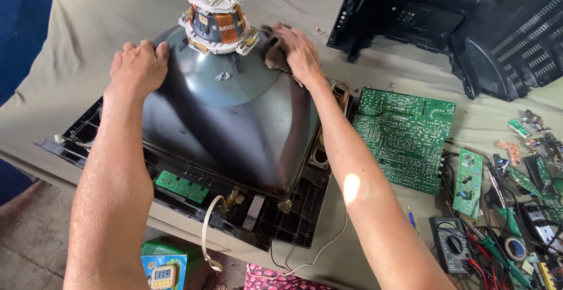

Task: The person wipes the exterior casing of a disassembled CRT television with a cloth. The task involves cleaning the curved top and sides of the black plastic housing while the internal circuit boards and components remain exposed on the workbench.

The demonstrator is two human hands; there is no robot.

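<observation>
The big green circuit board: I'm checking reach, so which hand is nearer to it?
Right. The right hand presses a brown cloth on the picture tube beside the circuit board; the left hand rests on the tube's far side.

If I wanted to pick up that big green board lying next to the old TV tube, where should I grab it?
Probably by its two long side edges, coming down from above. The big green circuit board lies flat on the cloth-covered table with its soldered side up, so the bare edges are the easiest parts to pinch. The side near the picture tube is tight, so starting from the far edge looks easier.
</observation>
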